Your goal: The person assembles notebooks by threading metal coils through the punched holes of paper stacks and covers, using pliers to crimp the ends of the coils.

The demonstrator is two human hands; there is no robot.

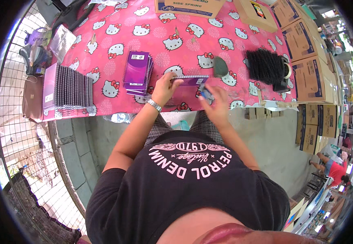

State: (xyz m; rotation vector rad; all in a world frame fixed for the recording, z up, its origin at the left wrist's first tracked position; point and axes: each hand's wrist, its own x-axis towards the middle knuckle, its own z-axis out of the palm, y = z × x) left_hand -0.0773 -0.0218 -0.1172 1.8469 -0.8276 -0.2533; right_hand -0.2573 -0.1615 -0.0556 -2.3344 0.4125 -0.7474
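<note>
Fingers of left hand (165, 87) curled onto near edge of purple spiral notebook (192, 80), flat on pink patterned tablecloth (144, 36) at table's near edge. Right hand (215, 103) closed around small blue tool (207, 95), blurred, just beside notebook. Purple notebook stack (137, 72) lies left; black spiral coils (265, 65) right.

A table (103, 36) is standing under a pink cartoon-cat cloth, its front edge bending with the lens. Brown cardboard boxes (309, 77) are piling up along its right side and down toward the grey concrete floor (266, 142). A wire mesh fence (11, 122) is closing off the left, with daylight pouring through it onto pale ground outside. A brown bag (32, 99) is hanging against the mesh. Far right, a person in red (335, 171) is sitting low.
</note>
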